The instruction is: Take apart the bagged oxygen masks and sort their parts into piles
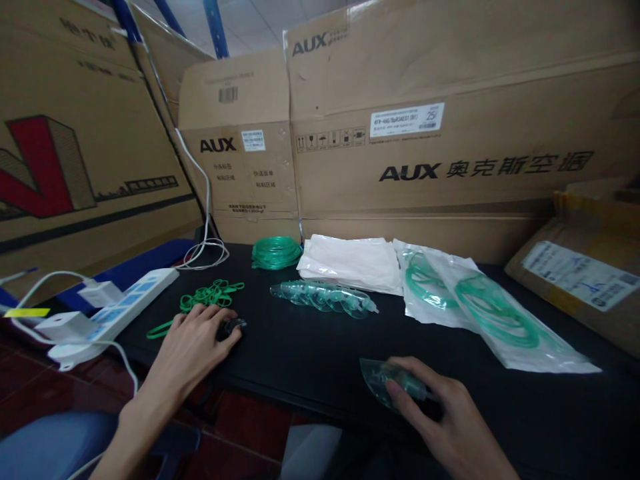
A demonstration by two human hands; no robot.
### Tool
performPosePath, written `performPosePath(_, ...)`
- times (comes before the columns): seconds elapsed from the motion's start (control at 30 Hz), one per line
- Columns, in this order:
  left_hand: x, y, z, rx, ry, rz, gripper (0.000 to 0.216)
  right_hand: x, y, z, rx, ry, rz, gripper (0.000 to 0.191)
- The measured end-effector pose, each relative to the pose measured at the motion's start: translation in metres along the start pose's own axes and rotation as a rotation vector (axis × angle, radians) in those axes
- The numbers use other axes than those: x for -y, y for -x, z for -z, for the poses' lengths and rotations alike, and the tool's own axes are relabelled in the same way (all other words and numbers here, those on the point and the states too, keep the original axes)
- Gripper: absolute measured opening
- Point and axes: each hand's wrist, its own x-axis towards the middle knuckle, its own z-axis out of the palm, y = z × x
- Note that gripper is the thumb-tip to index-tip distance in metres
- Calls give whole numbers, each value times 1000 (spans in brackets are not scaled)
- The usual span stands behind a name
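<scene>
We look forward and down from head height, close over the near edge of the dark surface (310, 347), facing stacked cardboard boxes (450, 133) behind it.

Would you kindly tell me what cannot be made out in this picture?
Head view, small dark object: fingers of the left hand cover most of it; its kind and the grip are unclear.
Head view, clear mask: the gripping right hand covers its near part.
Head view, box label: print too small to read.

Clear green-tinted mask (379, 380), green rubber bands (213, 295) (bright), black table (310, 347), white power strip (135, 298).
</scene>
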Motion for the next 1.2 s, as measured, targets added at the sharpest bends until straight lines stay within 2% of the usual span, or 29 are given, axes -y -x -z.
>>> performPosePath(0.37,4,1,-1,-13,21,-1,40,1,1,-1,-2,-17,1,28)
performPosePath(0.53,3,6,3,-108,95,-11,41,3,1,-1,16,-56,-4,24)
performPosePath(0.6,-7,7,4,-175,160,-31,38,5,0,-1,17,-83,-27,25)
performPosePath(0.7,-37,2,7,-256,327,-135,31,8,-5,1,30,-132,-55,29)
performPosePath(0.83,-91,-19,10,-241,517,-341,24,7,-18,9,41,-191,-80,33)
performPosePath(0.93,-121,-43,12,-231,608,-514,24,2,-35,16,31,-195,-70,35)
performPosePath(1.07,-138,-72,7,-247,646,-653,29,-4,-66,22,11,-104,-7,36)
performPosePath(1.2,-139,-84,-4,-228,665,-679,32,-8,-90,22,18,-23,47,35)
